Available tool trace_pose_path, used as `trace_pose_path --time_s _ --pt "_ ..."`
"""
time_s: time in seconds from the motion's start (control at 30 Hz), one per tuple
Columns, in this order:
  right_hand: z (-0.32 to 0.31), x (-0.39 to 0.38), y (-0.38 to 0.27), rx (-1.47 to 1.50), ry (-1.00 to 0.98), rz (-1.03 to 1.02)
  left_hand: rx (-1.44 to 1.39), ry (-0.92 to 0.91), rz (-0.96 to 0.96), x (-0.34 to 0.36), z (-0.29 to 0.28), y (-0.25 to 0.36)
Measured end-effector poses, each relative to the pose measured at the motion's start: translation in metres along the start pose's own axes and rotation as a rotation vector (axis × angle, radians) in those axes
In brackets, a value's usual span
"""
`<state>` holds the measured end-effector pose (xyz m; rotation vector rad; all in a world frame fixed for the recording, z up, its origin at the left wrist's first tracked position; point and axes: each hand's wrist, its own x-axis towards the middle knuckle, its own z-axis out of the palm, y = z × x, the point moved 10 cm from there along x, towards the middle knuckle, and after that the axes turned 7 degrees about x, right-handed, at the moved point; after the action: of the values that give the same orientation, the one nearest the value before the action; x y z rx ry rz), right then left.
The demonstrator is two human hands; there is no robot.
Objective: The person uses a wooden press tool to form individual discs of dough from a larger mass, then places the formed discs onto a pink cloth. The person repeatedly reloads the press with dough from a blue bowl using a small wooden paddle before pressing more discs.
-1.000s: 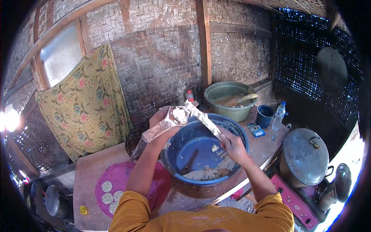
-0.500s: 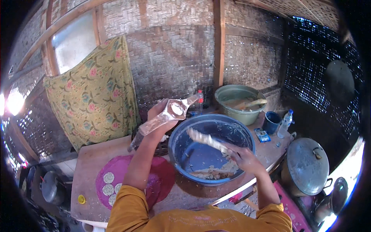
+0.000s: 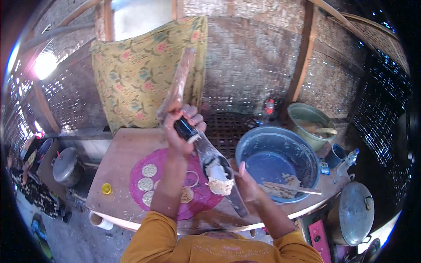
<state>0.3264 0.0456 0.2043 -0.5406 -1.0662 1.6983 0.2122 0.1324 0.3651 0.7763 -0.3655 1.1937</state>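
My left hand is closed around a two-part wooden hand press, above the table's middle. One bar of the press points up and away, with a dark part at the grip. Its lower part slants down to the right, and pale dough bulges from the cup there. My right hand is beside that dough and the press's lower end, thumb stretched up; its other fingers are mostly hidden. A flat stick rests across the blue basin, over lumps of dough.
Several flat dough rounds and a pale ring lie on a pink sheet. Near the left edge is a yellow cap. Behind the basin stand a green tub, a blue mug and a bottle.
My right hand has let go of the dough-covered stick, now in the basin, and moved left to the press. My left hand has turned and lowered the press. The view has shifted left.
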Motion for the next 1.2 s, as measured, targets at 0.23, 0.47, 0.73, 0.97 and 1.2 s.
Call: trace_pose_path --time_s 0.23,0.47,0.73,0.97,1.2 --pt "0.095 0.002 0.077 0.784 -0.117 0.411 1.246 0.716 0.097 -0.151 -0.140 0.114" --pt "0.089 0.038 0.008 -0.311 0.206 -0.359 1.357 0.420 -0.313 -0.242 -0.116 0.124" --pt "0.194 0.050 -0.006 -1.191 -0.221 -0.450 1.239 0.150 -0.414 -0.225 -0.074 0.123" --pt "0.221 0.078 0.012 -1.318 -0.382 -0.277 1.503 -0.185 -0.476 -0.204 -0.063 0.094" --pt "0.157 0.098 0.028 -1.162 -0.253 0.034 1.452 -0.154 -0.428 -0.213 -0.120 0.090"
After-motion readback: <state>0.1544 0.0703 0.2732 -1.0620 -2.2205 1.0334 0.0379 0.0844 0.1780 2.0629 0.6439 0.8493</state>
